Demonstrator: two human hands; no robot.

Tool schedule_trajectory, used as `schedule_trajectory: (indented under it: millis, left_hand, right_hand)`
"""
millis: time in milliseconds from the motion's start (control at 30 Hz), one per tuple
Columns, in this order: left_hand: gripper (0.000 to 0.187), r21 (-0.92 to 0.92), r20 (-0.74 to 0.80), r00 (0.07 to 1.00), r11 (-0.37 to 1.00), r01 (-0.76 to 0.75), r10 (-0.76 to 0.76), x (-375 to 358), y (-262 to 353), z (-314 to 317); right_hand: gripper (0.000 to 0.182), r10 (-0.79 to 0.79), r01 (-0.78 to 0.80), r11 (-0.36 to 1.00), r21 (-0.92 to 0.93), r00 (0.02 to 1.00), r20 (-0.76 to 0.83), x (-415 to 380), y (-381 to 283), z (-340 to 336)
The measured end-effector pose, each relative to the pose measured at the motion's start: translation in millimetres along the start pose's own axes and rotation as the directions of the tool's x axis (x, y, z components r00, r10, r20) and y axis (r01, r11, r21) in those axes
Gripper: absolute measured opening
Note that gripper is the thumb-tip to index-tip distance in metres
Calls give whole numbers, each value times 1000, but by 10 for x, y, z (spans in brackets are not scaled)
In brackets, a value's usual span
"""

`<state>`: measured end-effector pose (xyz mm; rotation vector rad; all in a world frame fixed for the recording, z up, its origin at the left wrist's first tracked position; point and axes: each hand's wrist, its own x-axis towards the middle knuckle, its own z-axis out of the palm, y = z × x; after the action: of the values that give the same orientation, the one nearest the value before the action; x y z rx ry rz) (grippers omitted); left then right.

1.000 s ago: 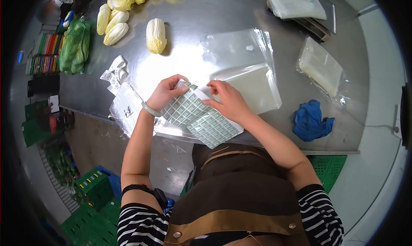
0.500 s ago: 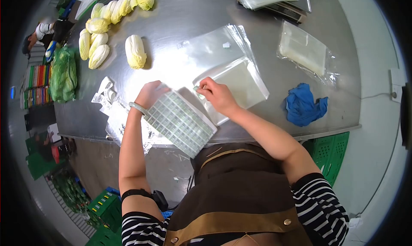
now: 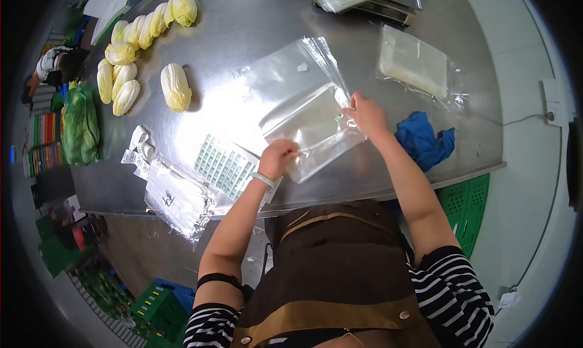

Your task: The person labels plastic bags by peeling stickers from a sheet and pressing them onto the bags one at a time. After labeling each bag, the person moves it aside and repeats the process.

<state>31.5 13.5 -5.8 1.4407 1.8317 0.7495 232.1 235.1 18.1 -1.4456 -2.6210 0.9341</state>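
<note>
A clear plastic bag (image 3: 310, 132) lies across the steel table between my two hands, on top of more flat clear bags (image 3: 285, 72). My left hand (image 3: 279, 157) is closed on its near-left edge, fingertips pinched together. At the right edge my right hand (image 3: 367, 114) pinches the same bag, whose film is creased there. A small green sticker (image 3: 338, 118) shows close to the right fingertips. Left of my left hand, a sheet of green-and-white stickers (image 3: 225, 166) lies flat, partly covered by the wrist.
Several napa cabbages (image 3: 127, 54) line the far left, one cabbage (image 3: 176, 87) apart. Silvery packaging (image 3: 176, 193) and a white label strip (image 3: 139, 148) lie left. A blue cloth-like bundle (image 3: 423, 140) and wrapped bag pack (image 3: 414, 61) sit right. A scale (image 3: 382, 9) bears more bags.
My left hand has let go of the sticker sheet, now flat on the table, and moved right to the bag. My right hand has moved right to the bag's edge; a sticker shows there.
</note>
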Motion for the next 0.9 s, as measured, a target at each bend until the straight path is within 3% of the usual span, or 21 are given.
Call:
schedule_trajectory:
  millis: [67,133,167,200,233,300,333,367,400,467,533,567,600,667,700,767,800,833,867,900]
  left_hand:
    - [15,-303,12,972,926,225,-233,-1,-68,-55]
    - [19,-502,7,888,766,402,-461,104,-141,-297]
    - [24,-709,-142,826,638,299,-546,123,-128,-441]
    - [20,-770,-390,649,618,159,-654,194,-37,-530]
    - [18,-687,-421,688,703,183,-591,178,-25,-496]
    - [14,-489,-469,761,849,199,-448,102,10,-413]
    - [12,-374,-483,793,907,195,-370,65,33,-387]
    - [13,-203,-313,940,976,72,-134,10,84,-291]
    - [16,-60,-85,993,994,-93,88,-37,152,-159]
    - [21,236,-11,977,950,-203,211,-77,164,1]
    - [20,15,-70,985,988,-155,155,-42,-77,77]
    - [16,-22,-66,992,993,-113,111,-28,-139,90]
    - [15,-128,18,1000,991,25,-23,-11,-53,18]
    - [15,-166,111,975,963,211,-194,42,-15,-98]
    - [17,-269,67,962,924,272,-264,69,-47,-181]
    - [23,-478,25,915,799,364,-402,150,-155,-355]
    - [27,-634,48,842,635,441,-537,182,-182,-571]
    - [23,-770,-60,845,563,299,-531,194,-291,-669]
    - [23,-705,-114,811,622,341,-573,226,-80,-876]
    - [22,-655,-82,864,680,330,-498,229,-143,-947]
  right_hand:
    - [29,-2,-40,917,397,994,106,-54,1,-178]
    - [29,-54,-157,607,779,970,237,-92,1,-295]
    - [28,-94,-135,640,757,964,251,-76,15,-271]
    - [28,-128,-114,671,733,955,267,-62,37,-215]
    - [27,-163,-91,700,709,945,283,-58,60,-140]
    - [27,-235,165,925,343,956,174,-38,36,82]
    - [27,-293,278,953,120,947,129,-14,-42,144]
    - [29,-272,277,961,-12,948,165,-2,-101,191]
    - [31,-234,253,964,-87,955,183,5,-127,201]
    - [33,-176,225,946,-235,961,211,69,-194,216]
    - [40,-53,68,969,-236,996,67,154,-123,252]
    - [41,-74,91,967,-239,994,80,176,-51,198]
    - [42,-94,114,962,-246,991,94,193,-3,112]
    - [37,-136,143,988,-65,985,108,162,-2,-50]
    - [34,-151,149,989,24,982,116,133,-43,-128]
    - [26,-111,123,951,284,992,-61,15,-188,-303]
    - [23,-56,107,907,408,989,-135,-67,-217,-342]
    - [20,-38,122,857,500,984,-173,-122,-215,-350]
    - [18,-12,139,800,583,976,-216,-147,-212,-366]
    - [16,18,163,737,656,965,-260,-183,-209,-376]
